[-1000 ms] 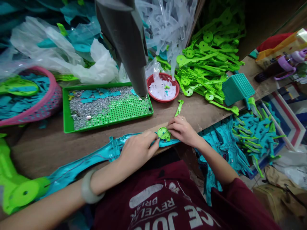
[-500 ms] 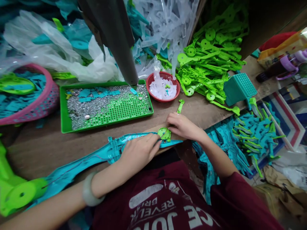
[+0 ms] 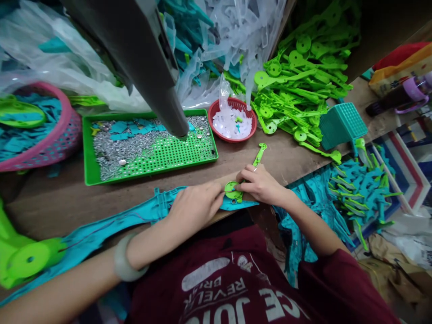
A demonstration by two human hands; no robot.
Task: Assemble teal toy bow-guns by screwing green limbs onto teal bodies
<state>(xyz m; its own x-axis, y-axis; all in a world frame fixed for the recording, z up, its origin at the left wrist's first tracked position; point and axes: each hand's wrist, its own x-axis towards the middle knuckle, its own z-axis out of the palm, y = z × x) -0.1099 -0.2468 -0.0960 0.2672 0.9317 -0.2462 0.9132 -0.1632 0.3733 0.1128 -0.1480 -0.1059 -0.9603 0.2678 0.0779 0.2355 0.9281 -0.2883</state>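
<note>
A long blue plastic shell [image 3: 130, 215] lies along the bench edge, with a thin reddish wire [image 3: 106, 225] running inside it. On its right end sits a lime-green round-headed arm piece [image 3: 231, 185]. My left hand [image 3: 197, 202] lies over the shell, thumb and fingers closed at the left rim of the round head. Across that head the thin wire stretches between both hands' fingertips. My right hand [image 3: 258, 183] pinches at the head's right side, over the arm, whose narrow tip [image 3: 260, 153] shows beyond the fingers. The fingertips partly hide the wire.
A grey tool shaft [image 3: 175, 119] hangs over a green tray [image 3: 151, 173] of screws. Beside it stands a red basket [image 3: 232, 138] of whitish parts. Lime-green arms [image 3: 286, 101] are piled behind. A pink basket [image 3: 64, 121] stands left; blue shells [image 3: 313, 202] lie right.
My right hand has moved slightly down and right, its fingertips now over the round head's right side. My left hand stays near the head's left rim. The view has shifted slightly.
</note>
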